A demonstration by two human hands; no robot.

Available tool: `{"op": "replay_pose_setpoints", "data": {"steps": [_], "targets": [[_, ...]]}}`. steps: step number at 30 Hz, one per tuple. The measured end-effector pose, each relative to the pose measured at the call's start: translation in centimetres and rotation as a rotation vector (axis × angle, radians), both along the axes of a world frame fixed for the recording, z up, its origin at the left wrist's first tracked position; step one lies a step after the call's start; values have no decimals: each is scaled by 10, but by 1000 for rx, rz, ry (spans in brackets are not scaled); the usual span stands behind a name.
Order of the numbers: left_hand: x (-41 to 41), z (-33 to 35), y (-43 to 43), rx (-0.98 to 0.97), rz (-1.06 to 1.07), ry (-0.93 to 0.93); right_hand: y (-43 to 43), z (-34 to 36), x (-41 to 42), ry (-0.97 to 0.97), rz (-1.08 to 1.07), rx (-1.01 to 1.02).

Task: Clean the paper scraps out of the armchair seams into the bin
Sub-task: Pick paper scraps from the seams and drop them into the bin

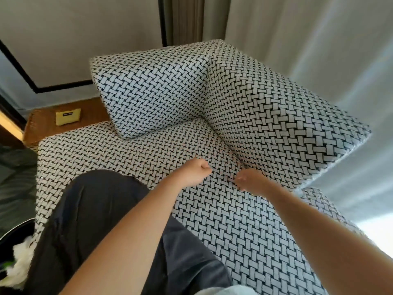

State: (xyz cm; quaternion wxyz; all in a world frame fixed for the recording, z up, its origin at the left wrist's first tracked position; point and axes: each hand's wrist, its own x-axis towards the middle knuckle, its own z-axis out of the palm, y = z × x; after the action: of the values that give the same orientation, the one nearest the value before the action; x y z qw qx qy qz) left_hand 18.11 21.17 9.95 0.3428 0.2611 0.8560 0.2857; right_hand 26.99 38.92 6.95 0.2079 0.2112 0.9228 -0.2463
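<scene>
Woven armchair seat [212, 209] under both hands. Left hand [195, 170] fisted, contents hidden. Right hand [248, 179] beside, fingertips bunched on fabric; grip unclear.

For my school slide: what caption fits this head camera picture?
Left hand fisted, right hand low over the patterned armchair seat.

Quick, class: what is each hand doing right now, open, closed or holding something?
Left hand: closed in a fist, nothing visible in it.
Right hand: fingers bunched at the armchair seat; blurred, grip cannot be told.
</scene>
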Motion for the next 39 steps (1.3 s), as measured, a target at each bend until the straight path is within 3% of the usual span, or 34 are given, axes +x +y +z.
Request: {"op": "replay_pose_setpoints", "data": {"steps": [5,8,11,13,16,27,39], "targets": [[45,-29,35,-45,-114,30,21,-38,63,286,-307,-52],[78,-54,45,-102,-194,229,23,-57,96,448,-356,-60],[91,-76,53,-129,-233,344,33,-76,128,542,-434,168],[91,-86,60,-169,-277,324,44,-78,139,515,-559,352],[92,-96,71,-183,-312,355,56,-77,139,376,-645,464],[79,-103,134,-197,-282,473,79,-86,125,218,-537,485],[49,-95,173,-297,-277,451,85,-82,119,329,-548,461]]}}
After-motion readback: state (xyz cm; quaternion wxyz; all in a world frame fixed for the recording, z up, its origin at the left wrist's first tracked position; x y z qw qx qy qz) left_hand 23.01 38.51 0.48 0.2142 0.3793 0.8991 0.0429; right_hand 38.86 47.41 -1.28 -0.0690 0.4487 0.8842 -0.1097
